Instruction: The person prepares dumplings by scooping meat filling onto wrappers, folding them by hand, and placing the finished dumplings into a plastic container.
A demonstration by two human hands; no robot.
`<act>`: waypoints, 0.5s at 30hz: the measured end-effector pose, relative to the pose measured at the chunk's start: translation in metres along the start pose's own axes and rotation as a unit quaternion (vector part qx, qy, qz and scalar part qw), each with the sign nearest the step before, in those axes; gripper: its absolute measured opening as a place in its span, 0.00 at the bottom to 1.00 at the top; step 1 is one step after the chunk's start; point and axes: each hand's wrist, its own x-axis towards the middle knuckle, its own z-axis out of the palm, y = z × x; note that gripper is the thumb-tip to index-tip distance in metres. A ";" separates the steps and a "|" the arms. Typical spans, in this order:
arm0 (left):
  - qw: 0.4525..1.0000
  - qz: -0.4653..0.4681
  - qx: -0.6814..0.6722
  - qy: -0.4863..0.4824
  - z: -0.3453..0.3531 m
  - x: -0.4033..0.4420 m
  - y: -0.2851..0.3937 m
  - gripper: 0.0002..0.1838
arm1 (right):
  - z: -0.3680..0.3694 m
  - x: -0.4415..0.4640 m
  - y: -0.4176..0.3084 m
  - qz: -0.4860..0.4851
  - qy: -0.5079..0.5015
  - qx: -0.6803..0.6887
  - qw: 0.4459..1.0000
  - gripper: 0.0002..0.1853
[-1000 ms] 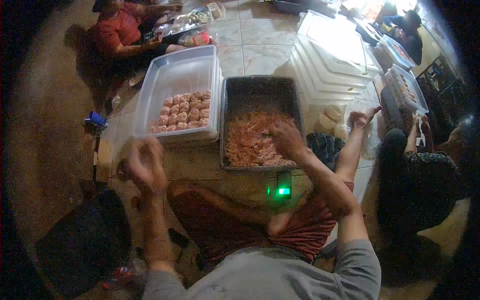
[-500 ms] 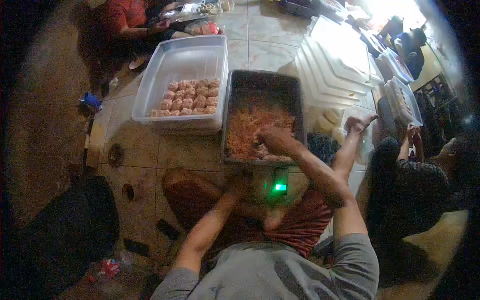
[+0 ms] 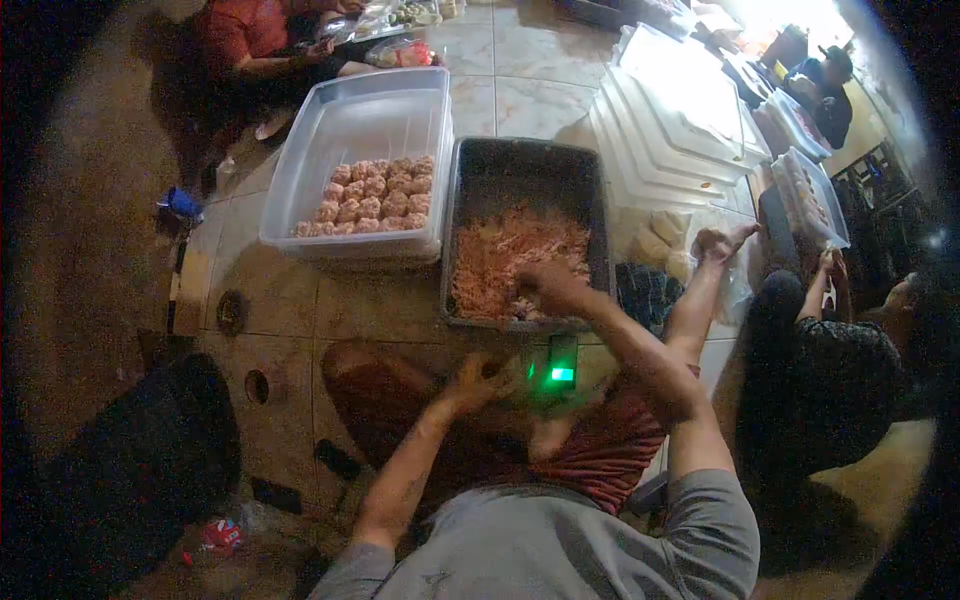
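Note:
A dark rectangular tub (image 3: 606,215) stands before me, its lower half covered with orange-brown crumbs (image 3: 515,245). My right hand (image 3: 548,287) reaches into the crumbs near the tub's front; its fingers are blurred and partly hidden. A small pale lump (image 3: 522,309) lies beside that hand. Above my lap, in front of the tub, my left hand (image 3: 478,385) is held with the fingers loosely apart and nothing visible in them. To the left, a clear plastic tray (image 3: 375,110) holds rows of crumb-coated balls (image 3: 370,196).
A small device with a green light (image 3: 562,374) lies by the tub's front edge. White stacked trays (image 3: 675,120) stand at the back right. Other people sit at the upper left (image 3: 240,40) and right (image 3: 850,345). A blue object (image 3: 181,203) is on the left.
My left hand has moved slightly up and right, out of the shadow. The right hand stays in the crumbs, slightly shifted. The trays sit a little differently in view.

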 end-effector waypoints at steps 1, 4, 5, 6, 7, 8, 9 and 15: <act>1.000 0.005 -0.011 -0.002 -0.002 -0.003 0.008 0.20 | -0.002 -0.005 -0.001 -0.059 0.029 0.060 0.996 0.18; 0.997 0.013 -0.075 -0.025 0.000 -0.006 0.008 0.16 | 0.000 -0.002 -0.008 0.094 -0.059 0.061 0.992 0.16; 0.991 0.024 -0.130 0.018 0.002 -0.010 0.013 0.14 | 0.006 -0.002 -0.007 0.145 -0.088 0.061 0.984 0.16; 0.980 0.040 -0.183 0.064 0.000 -0.009 0.020 0.12 | 0.019 0.005 0.008 0.068 -0.052 0.055 0.995 0.15; 0.980 0.040 -0.182 0.065 0.003 -0.007 0.011 0.12 | 0.020 0.003 0.006 -0.009 -0.022 0.050 0.998 0.14; 0.972 0.013 -0.228 0.052 0.008 -0.002 -0.004 0.11 | 0.017 -0.004 0.009 -0.010 -0.020 0.050 0.999 0.14; 0.961 -0.014 -0.274 0.038 0.009 0.002 -0.012 0.10 | -0.009 -0.020 -0.009 -0.013 0.001 0.128 0.992 0.12; 0.931 0.102 -0.335 0.104 0.004 0.015 0.025 0.11 | -0.043 -0.083 -0.034 0.024 0.194 0.259 0.946 0.10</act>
